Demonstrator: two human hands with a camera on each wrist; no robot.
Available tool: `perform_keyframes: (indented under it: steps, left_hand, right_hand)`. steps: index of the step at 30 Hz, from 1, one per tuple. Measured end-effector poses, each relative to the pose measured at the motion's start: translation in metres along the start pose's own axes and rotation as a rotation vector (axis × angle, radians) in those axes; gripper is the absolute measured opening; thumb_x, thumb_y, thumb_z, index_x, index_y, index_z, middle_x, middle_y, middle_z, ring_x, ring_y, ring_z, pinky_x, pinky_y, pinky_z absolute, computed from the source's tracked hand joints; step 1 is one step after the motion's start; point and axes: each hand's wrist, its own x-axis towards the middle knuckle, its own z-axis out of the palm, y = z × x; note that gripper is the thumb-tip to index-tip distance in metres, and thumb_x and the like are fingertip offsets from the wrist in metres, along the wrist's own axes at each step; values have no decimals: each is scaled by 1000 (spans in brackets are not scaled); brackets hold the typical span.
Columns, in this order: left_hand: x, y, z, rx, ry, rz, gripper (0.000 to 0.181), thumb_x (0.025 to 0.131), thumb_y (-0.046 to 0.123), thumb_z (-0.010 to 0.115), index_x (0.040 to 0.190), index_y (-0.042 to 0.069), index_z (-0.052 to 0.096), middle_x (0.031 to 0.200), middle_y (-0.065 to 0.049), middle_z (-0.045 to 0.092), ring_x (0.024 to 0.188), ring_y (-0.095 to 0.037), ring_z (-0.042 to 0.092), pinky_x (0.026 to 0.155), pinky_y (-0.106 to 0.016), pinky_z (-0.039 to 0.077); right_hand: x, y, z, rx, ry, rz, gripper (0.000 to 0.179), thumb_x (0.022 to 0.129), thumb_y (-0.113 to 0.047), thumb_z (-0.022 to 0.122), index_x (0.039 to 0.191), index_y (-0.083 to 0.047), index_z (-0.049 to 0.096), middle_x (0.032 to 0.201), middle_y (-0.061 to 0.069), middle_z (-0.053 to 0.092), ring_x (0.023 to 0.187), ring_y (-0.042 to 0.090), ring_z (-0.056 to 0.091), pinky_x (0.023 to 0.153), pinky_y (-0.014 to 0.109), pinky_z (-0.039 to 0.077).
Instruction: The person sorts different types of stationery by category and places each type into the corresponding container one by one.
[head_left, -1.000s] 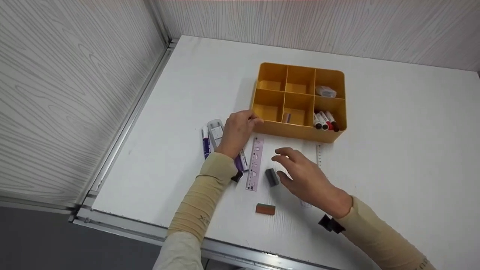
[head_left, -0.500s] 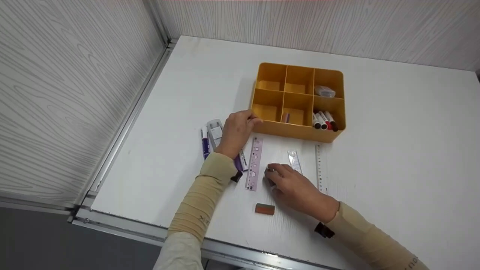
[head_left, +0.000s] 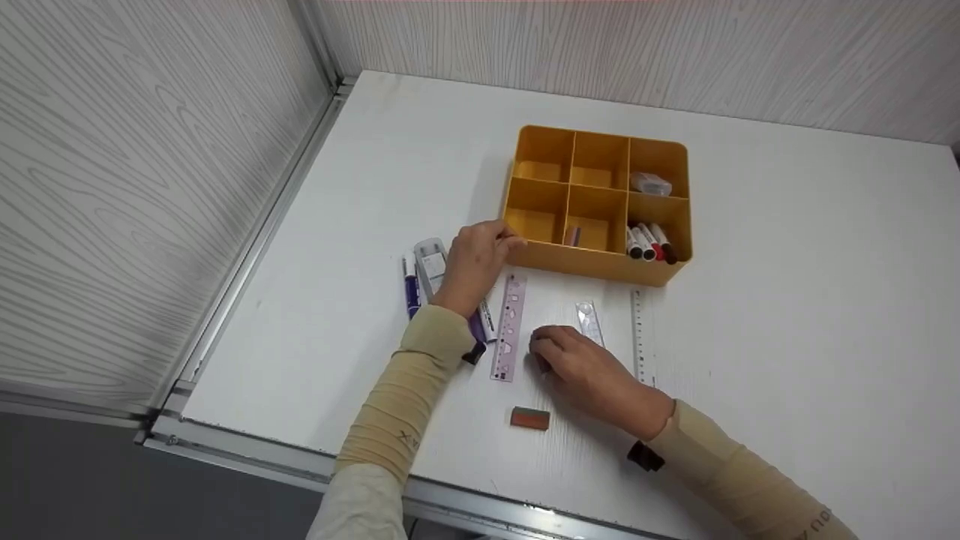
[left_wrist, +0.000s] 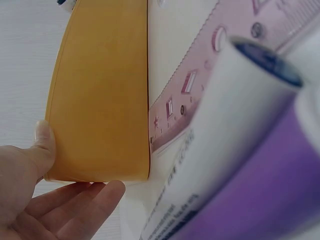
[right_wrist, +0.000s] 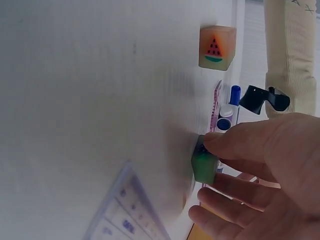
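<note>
My left hand [head_left: 476,262] grips the near left corner of a yellow six-compartment organizer box [head_left: 585,262]; in the left wrist view its thumb lies at the rim and its fingers on the side wall. A dark green eraser [right_wrist: 204,167] is pinched between the thumb and fingers of my right hand [head_left: 592,379], low over the table and mostly hidden from the head view. Closer to the table's front edge lies an orange-green eraser [head_left: 530,418] with a watermelon print. Between the hands is a pink ruler [head_left: 510,330].
Two clear rulers lie right of the pink one: a short ruler [head_left: 589,321] beside the right hand and a longer ruler [head_left: 641,334]. Around the left wrist are a purple marker [head_left: 412,289], a white marker [head_left: 487,321] and a grey case [head_left: 433,262]. Several markers [head_left: 649,244] stand in the box.
My right hand has come down and left onto the dark green eraser, and its fingers have closed round it. The short clear ruler has come into sight. The left hand stays at the box.
</note>
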Motion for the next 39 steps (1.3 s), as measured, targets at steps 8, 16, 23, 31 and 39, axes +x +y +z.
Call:
perform_keyframes:
  steps: [8, 16, 23, 31, 39]
  left_hand:
    - [0, -1, 0, -20, 9, 2, 21, 92, 36, 66, 92, 15, 72, 86, 4, 69, 77, -11, 58, 73, -27, 49]
    - [0, -1, 1, 10, 38, 48, 25, 90, 37, 67, 92, 13, 72, 84, 1, 70, 73, -11, 57, 68, -25, 48]
    - [1, 1, 2, 19, 18, 22, 25, 91, 38, 65, 94, 14, 72, 88, 2, 70, 79, -11, 59, 73, -26, 51]
    - [1, 3, 2, 8, 8, 13, 24, 91, 38, 65, 94, 15, 71, 89, 3, 70, 80, -11, 60, 76, -27, 52]
    - [1, 2, 1, -1, 10, 22, 23, 92, 37, 65, 94, 14, 72, 88, 3, 71, 79, -10, 60, 75, -25, 52]
  right_hand:
    - [3, 4, 1, -2, 34, -37, 21, 91, -1, 68, 111, -3, 67, 117, 9, 67, 109, 22, 66, 94, 34, 54]
    - [6, 9, -16, -9, 92, -50, 24, 87, 1, 71, 110, -2, 66, 115, 12, 66, 106, 24, 67, 93, 36, 55]
    - [10, 18, -38, 12, 116, 2, 29, 83, 2, 75, 110, -4, 65, 115, 9, 65, 105, 22, 65, 94, 35, 55]
    - [15, 29, -67, 37, 133, 45, 31, 85, -1, 75, 114, -7, 65, 117, 10, 63, 100, 22, 63, 90, 36, 56]
    - [24, 37, -87, 21, 150, 65, 23, 86, -1, 73, 109, -7, 69, 120, 13, 62, 104, 27, 64, 87, 39, 57]
